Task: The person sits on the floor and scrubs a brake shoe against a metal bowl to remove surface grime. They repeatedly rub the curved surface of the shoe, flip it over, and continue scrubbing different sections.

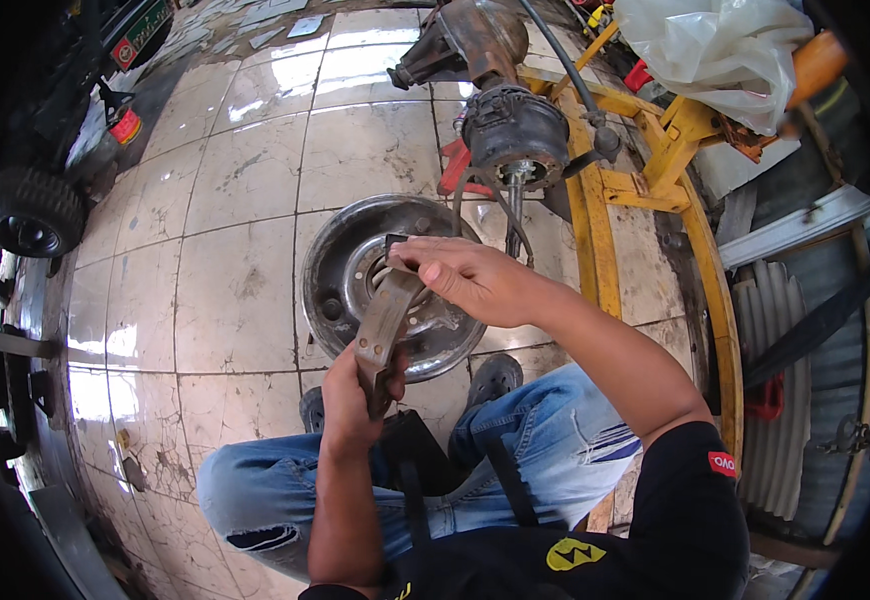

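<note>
My left hand (353,398) is closed around the lower end of a curved brake shoe (383,322) with rivet holes in its worn brown lining. The shoe is tilted upright in front of my knees. At its upper end lies my right hand (470,278), fingers stretched together across the shoe and the thumb along its side. A small dark flat piece (393,243) sticks out beneath the right fingertips; its kind cannot be made out. Below the shoe, a bare steel wheel rim (327,262) rests on the tiled floor.
Ahead stands an axle with a black brake drum (515,130) and a red stand (454,168) beside it. A yellow steel frame (595,245) runs along the right, with a plastic bag (710,50) on top. At left are a vehicle tyre (33,212) and a red can (124,124).
</note>
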A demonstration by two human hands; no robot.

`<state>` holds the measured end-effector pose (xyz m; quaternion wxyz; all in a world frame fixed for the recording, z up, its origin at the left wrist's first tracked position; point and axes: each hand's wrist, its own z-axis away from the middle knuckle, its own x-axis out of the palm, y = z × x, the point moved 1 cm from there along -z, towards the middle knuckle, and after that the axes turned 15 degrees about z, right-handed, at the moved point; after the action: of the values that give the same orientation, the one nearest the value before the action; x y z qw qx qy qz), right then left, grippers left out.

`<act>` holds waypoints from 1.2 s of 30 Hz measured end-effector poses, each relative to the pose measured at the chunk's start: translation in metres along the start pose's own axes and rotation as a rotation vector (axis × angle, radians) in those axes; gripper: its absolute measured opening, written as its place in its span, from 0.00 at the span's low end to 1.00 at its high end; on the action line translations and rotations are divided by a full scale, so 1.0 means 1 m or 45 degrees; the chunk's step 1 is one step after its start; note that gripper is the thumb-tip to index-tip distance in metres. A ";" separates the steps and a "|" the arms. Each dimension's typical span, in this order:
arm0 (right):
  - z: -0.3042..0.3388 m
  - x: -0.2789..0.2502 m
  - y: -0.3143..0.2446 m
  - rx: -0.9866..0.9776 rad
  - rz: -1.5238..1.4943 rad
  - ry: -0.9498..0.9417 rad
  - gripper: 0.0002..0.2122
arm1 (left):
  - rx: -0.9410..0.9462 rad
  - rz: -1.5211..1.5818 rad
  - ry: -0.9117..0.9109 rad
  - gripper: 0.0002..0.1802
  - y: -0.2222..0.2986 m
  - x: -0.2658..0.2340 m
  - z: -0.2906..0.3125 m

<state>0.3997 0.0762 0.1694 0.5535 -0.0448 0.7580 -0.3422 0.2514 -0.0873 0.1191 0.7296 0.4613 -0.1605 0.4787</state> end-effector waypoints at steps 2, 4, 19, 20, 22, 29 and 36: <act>0.000 0.003 0.014 0.201 -0.184 -0.094 0.32 | 0.003 0.054 -0.058 0.25 0.000 -0.003 0.001; -0.005 0.001 0.019 0.542 -0.539 -0.317 0.32 | 0.015 0.151 -0.098 0.28 0.002 -0.005 0.002; -0.019 0.013 0.016 0.112 -0.230 0.100 0.30 | 0.484 -0.165 -0.189 0.30 -0.012 -0.018 -0.010; -0.020 0.017 0.023 0.211 -0.274 0.048 0.30 | 0.497 -0.195 -0.200 0.30 -0.013 -0.017 -0.011; -0.024 0.020 0.020 0.228 -0.297 0.038 0.30 | 0.507 -0.255 -0.203 0.30 -0.019 -0.023 -0.012; -0.029 0.031 0.041 0.383 -0.597 -0.002 0.32 | 0.456 -0.134 -0.111 0.30 -0.024 -0.025 -0.016; -0.033 0.027 0.020 0.153 -0.404 -0.031 0.36 | 0.388 0.039 -0.023 0.32 -0.020 -0.033 -0.020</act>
<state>0.3669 0.0953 0.1411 0.5034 -0.1350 0.7128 -0.4694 0.2479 -0.0911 0.0755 0.6423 0.5683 -0.0996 0.5045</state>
